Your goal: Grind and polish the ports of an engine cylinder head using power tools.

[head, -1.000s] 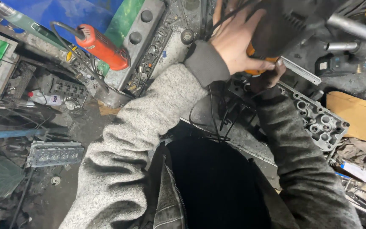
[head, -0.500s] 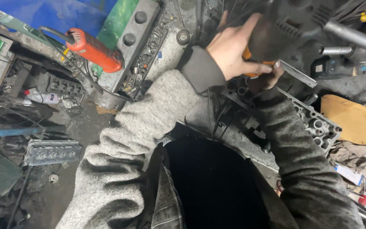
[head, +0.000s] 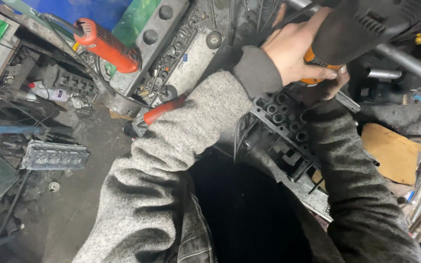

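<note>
Both hands grip a black-and-orange power tool (head: 361, 29) over a grey cylinder head (head: 288, 117), the left hand (head: 296, 53) wrapped shut round its body, the right hand (head: 327, 85) mostly hidden beneath so its fingers' closure is unclear; it looks heavy, rigid, best held two-handed.

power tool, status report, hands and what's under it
Left hand gripping black-and-orange power tool. Right hand beneath it, grip unclear. Cylinder head below. Nothing blocking.
</note>
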